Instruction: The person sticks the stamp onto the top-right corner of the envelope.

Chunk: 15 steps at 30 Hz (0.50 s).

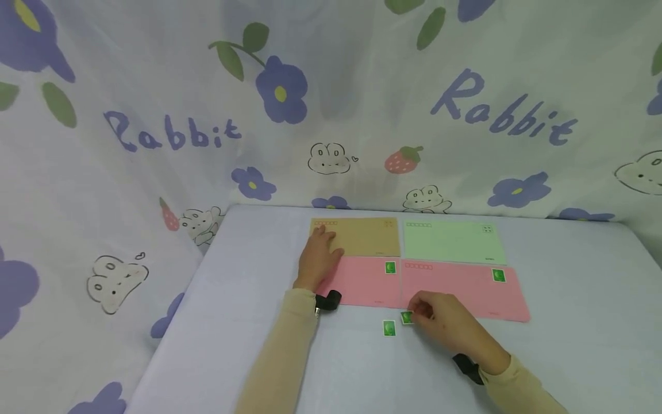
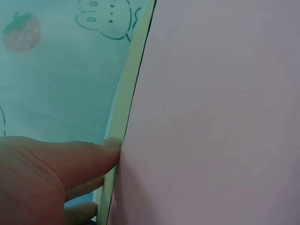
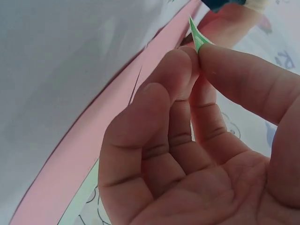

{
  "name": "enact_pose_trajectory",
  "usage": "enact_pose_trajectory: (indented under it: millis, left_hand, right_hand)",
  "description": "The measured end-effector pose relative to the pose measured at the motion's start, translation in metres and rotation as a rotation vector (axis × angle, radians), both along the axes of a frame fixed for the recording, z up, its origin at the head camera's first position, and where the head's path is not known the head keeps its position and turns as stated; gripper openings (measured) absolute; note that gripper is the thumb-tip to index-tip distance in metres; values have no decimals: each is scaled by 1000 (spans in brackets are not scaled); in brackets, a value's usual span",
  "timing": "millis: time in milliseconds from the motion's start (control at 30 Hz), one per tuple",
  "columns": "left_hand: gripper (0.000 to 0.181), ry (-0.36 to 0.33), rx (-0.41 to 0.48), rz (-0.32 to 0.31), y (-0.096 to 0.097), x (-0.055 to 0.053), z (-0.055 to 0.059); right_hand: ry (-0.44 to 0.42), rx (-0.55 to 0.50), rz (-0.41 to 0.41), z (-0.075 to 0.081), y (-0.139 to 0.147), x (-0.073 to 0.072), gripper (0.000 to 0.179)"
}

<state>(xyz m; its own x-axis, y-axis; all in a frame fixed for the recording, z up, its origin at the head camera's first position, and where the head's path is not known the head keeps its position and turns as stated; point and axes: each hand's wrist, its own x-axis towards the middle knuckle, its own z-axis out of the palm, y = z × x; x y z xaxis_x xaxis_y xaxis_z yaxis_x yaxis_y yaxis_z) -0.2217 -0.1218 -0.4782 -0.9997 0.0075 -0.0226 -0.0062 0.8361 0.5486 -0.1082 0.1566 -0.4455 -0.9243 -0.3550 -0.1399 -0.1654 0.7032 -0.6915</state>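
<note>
My right hand pinches a small green postage stamp between thumb and fingertips, just below the lower edge of the pink envelopes. In the right wrist view the held stamp looks slightly bent. A second loose stamp lies on the table left of it. My left hand rests with extended fingers on the left side of the brown envelope and covers part of the left pink envelope. That pink envelope bears a stamp at its upper right, as does the right pink envelope.
A light green envelope lies right of the brown one, with a printed box at its upper right corner. All the envelopes lie close together on the white table. A patterned curtain hangs behind and at the left.
</note>
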Motion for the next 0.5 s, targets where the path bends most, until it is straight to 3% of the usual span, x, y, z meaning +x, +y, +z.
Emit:
enact_pose_trajectory:
  millis: [233, 500]
  left_hand:
    - [50, -2, 4, 5, 0, 1, 0]
    - [50, -6, 11, 14, 0, -2, -1]
  right_hand:
    - [2, 16, -59, 2, 0, -4, 10]
    - [34, 2, -69, 3, 2, -11, 9]
